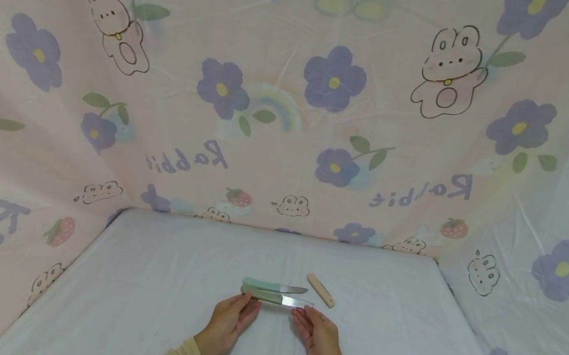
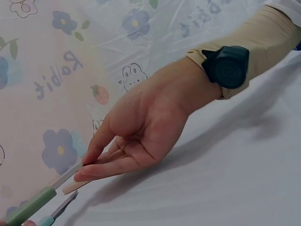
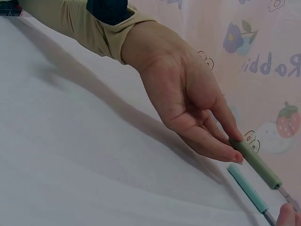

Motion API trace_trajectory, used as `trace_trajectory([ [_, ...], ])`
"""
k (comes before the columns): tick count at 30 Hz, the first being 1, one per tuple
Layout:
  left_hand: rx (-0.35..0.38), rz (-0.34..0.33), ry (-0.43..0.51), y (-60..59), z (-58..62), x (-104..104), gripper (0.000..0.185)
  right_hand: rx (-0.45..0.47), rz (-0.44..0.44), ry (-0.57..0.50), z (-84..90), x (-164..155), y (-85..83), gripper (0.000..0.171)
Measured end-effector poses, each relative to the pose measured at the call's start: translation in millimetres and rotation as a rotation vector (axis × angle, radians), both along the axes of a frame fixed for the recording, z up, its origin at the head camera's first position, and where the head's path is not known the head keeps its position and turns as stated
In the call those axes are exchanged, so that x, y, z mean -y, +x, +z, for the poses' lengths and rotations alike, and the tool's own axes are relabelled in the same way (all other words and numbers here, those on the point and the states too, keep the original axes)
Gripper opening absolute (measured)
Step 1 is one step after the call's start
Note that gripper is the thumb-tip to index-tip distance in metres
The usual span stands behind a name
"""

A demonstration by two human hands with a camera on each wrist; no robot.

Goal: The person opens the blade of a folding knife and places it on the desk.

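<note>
An olive-green-handled knife (image 1: 269,296) is held level between both hands, its blade pointing right. My left hand (image 1: 229,323) pinches the butt of its handle between thumb and fingers. At the other end, my right hand (image 1: 321,339) pinches the blade tip (image 2: 70,173). Just behind it lies a mint-handled knife (image 1: 262,284), also with its blade to the right. The right wrist view shows this mint handle (image 3: 247,188) on the white surface below the green one. A peach-coloured slim bar (image 1: 320,290) lies slanted beyond the right hand.
The white-covered table (image 1: 157,281) stretches around the hands. Printed fabric with flowers and rabbits rises as a back wall (image 1: 266,151) and as side walls, including the right side wall (image 1: 529,204).
</note>
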State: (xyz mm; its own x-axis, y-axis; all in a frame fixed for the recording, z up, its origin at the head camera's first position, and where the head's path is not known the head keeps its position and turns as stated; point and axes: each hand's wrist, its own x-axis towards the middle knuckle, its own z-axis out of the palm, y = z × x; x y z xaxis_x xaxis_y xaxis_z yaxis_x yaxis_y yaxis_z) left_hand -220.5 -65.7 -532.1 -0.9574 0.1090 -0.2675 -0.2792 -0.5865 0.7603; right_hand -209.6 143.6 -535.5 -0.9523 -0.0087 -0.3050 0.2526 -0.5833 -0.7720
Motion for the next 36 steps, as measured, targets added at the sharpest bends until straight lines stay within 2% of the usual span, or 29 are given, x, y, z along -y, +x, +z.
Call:
trace_trajectory([
  [9, 0.030, -0.078, -0.140, -6.0, -6.8, 9.0, 0.043, 0.068, 0.032, 0.108, -1.4, -3.5, -6.0, 0.042],
  [17, 0.077, -0.101, -0.232, -12.0, -4.8, 13.7, 0.037, 0.119, 0.040, 0.164, -2.9, -2.5, -11.8, 0.042],
  [28, 0.114, -0.140, -0.287, -20.9, -9.1, 18.7, 0.036, 0.156, 0.045, 0.202, -0.9, -0.4, -14.5, 0.037],
  [36, 0.094, -0.172, -0.303, -21.5, -11.2, 24.4, 0.039, 0.159, 0.044, 0.214, 0.6, 3.1, -15.4, 0.037],
])
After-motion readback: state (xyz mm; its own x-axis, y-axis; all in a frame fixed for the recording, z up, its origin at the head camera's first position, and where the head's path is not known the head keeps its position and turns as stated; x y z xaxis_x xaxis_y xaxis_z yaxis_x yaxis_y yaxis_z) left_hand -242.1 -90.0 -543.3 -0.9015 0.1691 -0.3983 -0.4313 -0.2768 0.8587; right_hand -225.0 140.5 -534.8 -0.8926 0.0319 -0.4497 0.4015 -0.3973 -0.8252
